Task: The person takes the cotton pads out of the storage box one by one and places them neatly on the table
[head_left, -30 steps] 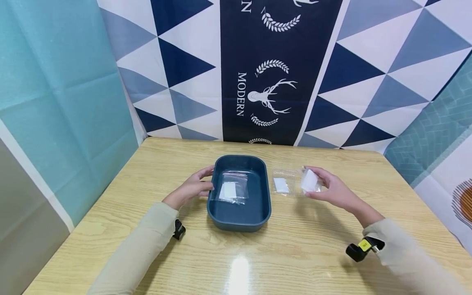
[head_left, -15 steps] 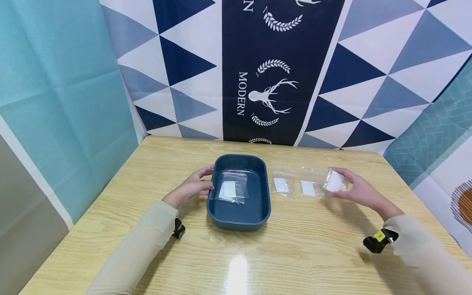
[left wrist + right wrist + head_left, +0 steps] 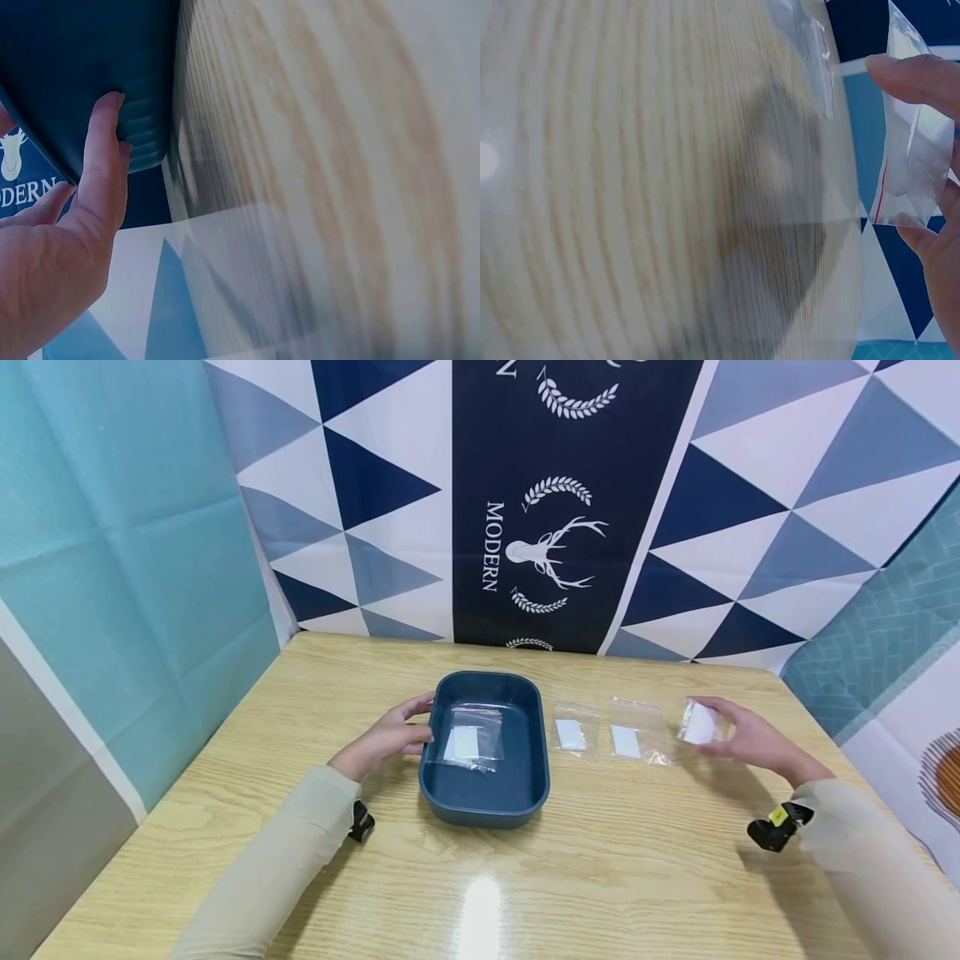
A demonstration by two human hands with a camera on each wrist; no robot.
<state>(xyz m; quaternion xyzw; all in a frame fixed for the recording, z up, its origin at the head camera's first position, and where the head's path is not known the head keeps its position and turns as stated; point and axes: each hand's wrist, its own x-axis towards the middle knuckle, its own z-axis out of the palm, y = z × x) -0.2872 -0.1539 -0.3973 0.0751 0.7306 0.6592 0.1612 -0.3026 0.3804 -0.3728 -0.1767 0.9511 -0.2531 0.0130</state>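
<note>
My left hand (image 3: 382, 743) lies against the left side of a dark blue rectangular bin (image 3: 483, 817). In the left wrist view its mostly straight fingers (image 3: 103, 146) touch the outer wall below the rim. Inside the bin lie small clear zip bags (image 3: 487, 747) with white contents, overlapping each other. At the right, my right hand (image 3: 750, 743) pinches another clear zip bag (image 3: 699, 724) with a white piece inside. The right wrist view shows that bag (image 3: 915, 157) held upright between thumb and fingers, above the table, its red seal line at one edge.
Two more zip bags lie in a row on the wooden table (image 3: 600, 868): one bag (image 3: 573, 735) beside the bin, the other bag (image 3: 626, 739) farther right. A patterned cloth (image 3: 375, 510) hangs behind the table's back edge, and a light blue one (image 3: 135, 543) at the left.
My right hand has moved right with its zip bag, uncovering the second bag on the table, now lying flat. The left hand and the bin have stayed in place.
</note>
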